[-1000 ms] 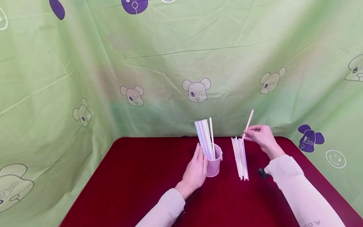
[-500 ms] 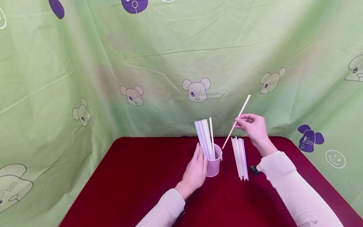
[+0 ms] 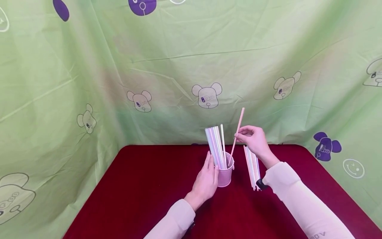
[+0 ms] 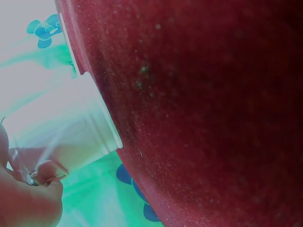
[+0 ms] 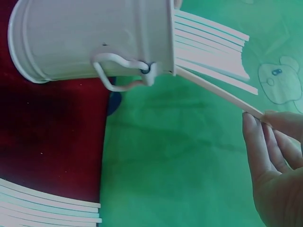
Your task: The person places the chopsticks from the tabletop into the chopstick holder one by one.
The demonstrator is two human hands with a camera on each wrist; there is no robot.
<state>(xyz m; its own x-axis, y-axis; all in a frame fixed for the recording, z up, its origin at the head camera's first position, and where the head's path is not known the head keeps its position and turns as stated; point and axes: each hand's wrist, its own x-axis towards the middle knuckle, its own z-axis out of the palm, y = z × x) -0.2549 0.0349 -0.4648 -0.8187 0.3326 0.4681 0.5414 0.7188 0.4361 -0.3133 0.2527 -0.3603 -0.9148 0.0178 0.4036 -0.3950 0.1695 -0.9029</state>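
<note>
In the head view, a pink metal-looking bucket is set upright on a dark red tabletop, its left side held by the left hand, with the fingers laid along the wall and the thumb placed on the near side. A bundle of pastel straws is held in the bucket, leaning left, and a pale yellow straw is stood just beside it. A pink straw is pinched between the thumb and fingers of the right hand; it is tilted right, its lower end put inside the bucket's mouth. More straws are laid on the tabletop right of the bucket, partly covered by the right arm. The scene is backed by a green bear-print curtain. In the left wrist view, the bucket is seen sideways, and its wall is touched by the left hand. In the right wrist view, a looped handle is shown on the bucket, and the pink straw is gripped near its outer end.
</note>
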